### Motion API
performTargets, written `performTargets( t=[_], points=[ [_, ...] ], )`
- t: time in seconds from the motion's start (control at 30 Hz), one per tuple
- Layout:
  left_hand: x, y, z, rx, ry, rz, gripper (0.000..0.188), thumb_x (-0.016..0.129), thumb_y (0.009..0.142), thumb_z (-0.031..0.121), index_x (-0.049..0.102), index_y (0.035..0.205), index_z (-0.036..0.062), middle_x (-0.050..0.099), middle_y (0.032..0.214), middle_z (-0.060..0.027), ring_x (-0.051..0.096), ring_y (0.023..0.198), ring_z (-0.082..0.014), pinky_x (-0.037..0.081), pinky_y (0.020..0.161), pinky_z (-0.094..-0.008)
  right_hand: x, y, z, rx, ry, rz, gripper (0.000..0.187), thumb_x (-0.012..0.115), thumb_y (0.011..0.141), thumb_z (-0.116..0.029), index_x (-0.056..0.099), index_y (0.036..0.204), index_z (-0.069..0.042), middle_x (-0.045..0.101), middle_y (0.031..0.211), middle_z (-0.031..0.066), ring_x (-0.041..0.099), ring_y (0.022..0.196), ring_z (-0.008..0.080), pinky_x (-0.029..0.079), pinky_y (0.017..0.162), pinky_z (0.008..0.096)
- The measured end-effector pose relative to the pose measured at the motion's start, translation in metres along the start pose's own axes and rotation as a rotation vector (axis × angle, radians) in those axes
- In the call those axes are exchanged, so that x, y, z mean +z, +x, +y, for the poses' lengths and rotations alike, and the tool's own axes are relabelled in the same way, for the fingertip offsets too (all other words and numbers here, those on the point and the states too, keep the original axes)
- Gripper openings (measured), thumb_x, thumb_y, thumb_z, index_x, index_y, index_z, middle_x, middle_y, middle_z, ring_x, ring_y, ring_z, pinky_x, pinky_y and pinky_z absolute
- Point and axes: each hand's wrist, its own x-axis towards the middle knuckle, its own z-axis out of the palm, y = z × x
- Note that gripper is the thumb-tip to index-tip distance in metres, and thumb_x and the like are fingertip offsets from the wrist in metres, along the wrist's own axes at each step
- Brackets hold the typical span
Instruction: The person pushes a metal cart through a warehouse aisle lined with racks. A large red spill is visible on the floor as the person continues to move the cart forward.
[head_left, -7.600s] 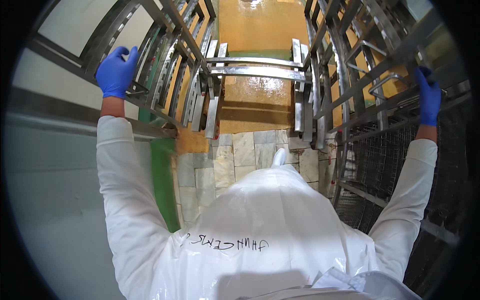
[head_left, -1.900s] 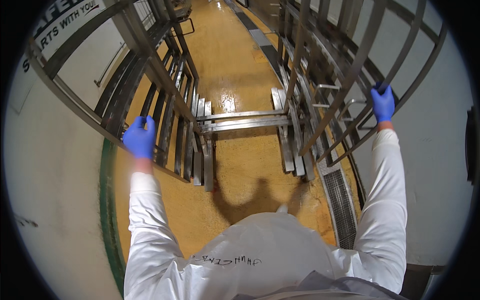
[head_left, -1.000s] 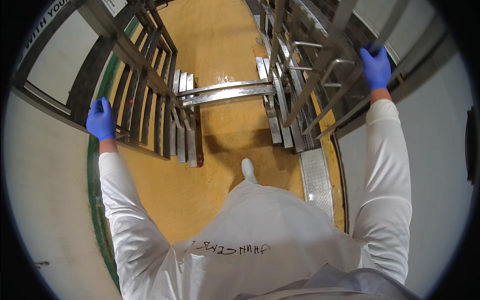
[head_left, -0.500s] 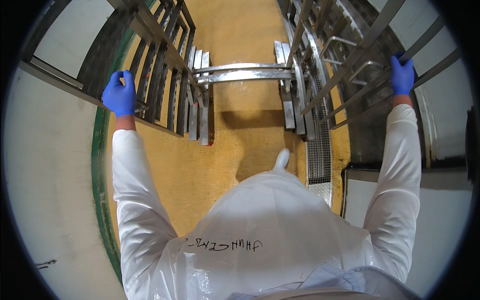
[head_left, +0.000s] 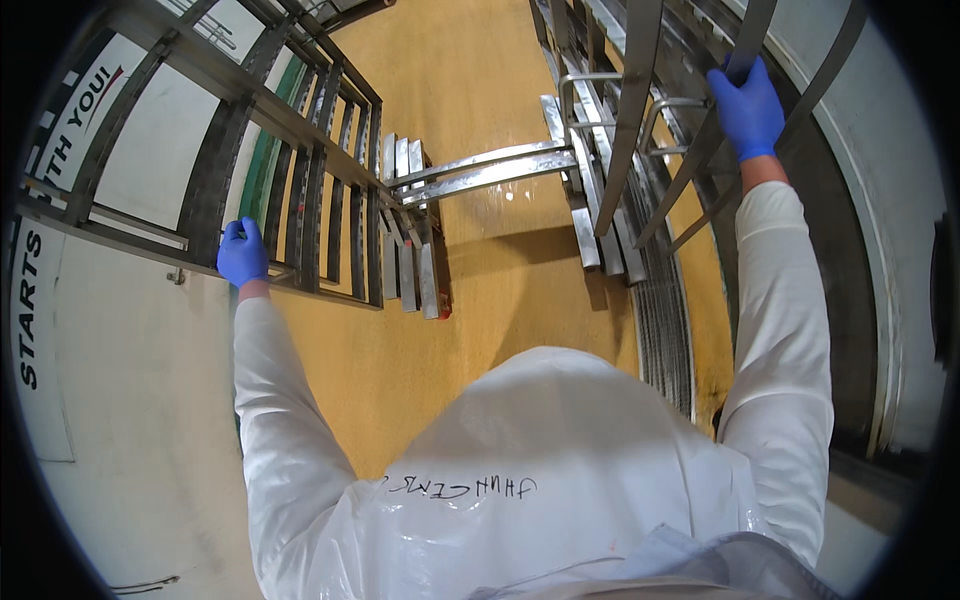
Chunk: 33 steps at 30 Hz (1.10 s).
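Two tall metal racks fill the top of the frame: the left rack slants across the upper left, the right rack across the upper right, with crossbars running between them over the yellow floor. Down the middle sits a white coat with both sleeves raised. At upper right, the right hand in a blue glove clenches a right-rack bar. At middle left, the left hand, also gloved, grips the left rack's bottom rail.
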Motion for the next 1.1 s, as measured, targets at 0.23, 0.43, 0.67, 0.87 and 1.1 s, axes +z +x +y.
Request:
performTargets(
  t=[0.23, 0.43, 0.67, 0.87, 1.1],
  points=[
    [0.004, 0.008, 0.001, 0.012, 0.010, 0.050, 0.042, 0.049, 0.097, 0.050, 0.074, 0.093, 0.0162, 0.072, 0.083, -0.0179, 0.069, 0.079, -0.0409, 0.052, 0.069, -0.0512, -0.001, 0.005, -0.006, 0.017, 0.003, -0.005, 0.050, 0.070, 0.078, -0.045, 0.065, 0.115, -0.012, 0.073, 0.104, 0.0082, 0.070, 0.100, 0.0285, 0.051, 0.090, 0.0403],
    [0.011, 0.004, -0.004, 0.002, -0.097, 0.112, 0.036, 0.057, 0.094, 0.049, 0.075, 0.092, 0.0176, 0.071, 0.076, -0.0163, 0.070, 0.073, -0.0393, 0.053, 0.065, -0.0480, 0.017, 0.014, 0.022, -0.027, 0.086, 0.067, 0.048, 0.072, 0.080, -0.040, 0.065, 0.117, -0.011, 0.073, 0.105, 0.0091, 0.070, 0.100, 0.0278, 0.051, 0.091, 0.0396],
    [0.005, -0.018, 0.026, 0.015, -0.138, 0.087, 0.034, 0.062, 0.090, 0.049, 0.075, 0.091, 0.0172, 0.072, 0.080, -0.0173, 0.071, 0.074, -0.0380, 0.055, 0.067, -0.0451, 0.011, 0.018, 0.043, -0.014, -0.028, 0.064, 0.051, 0.074, 0.081, -0.042, 0.064, 0.119, -0.010, 0.073, 0.108, 0.0116, 0.070, 0.104, 0.0307, 0.051, 0.092, 0.0416],
    [-0.001, -0.006, 0.019, 0.047, -0.052, 0.068, 0.042, 0.055, 0.093, 0.051, 0.076, 0.098, 0.0155, 0.074, 0.088, -0.0174, 0.071, 0.081, -0.0397, 0.056, 0.074, -0.0490, 0.013, 0.022, 0.034, -0.066, -0.009, 0.066, 0.050, 0.073, 0.085, -0.041, 0.065, 0.120, -0.007, 0.072, 0.112, 0.0125, 0.068, 0.107, 0.0276, 0.049, 0.093, 0.0385],
    [0.005, 0.007, -0.002, 0.095, -0.061, 0.127, 0.041, 0.055, 0.097, 0.047, 0.075, 0.099, 0.0113, 0.074, 0.092, -0.0180, 0.070, 0.084, -0.0402, 0.054, 0.073, -0.0481, -0.001, 0.016, 0.010, -0.013, -0.082, -0.027, 0.056, 0.070, 0.081, -0.052, 0.065, 0.118, -0.011, 0.073, 0.112, 0.0120, 0.068, 0.107, 0.0328, 0.049, 0.095, 0.0410]
  ],
)
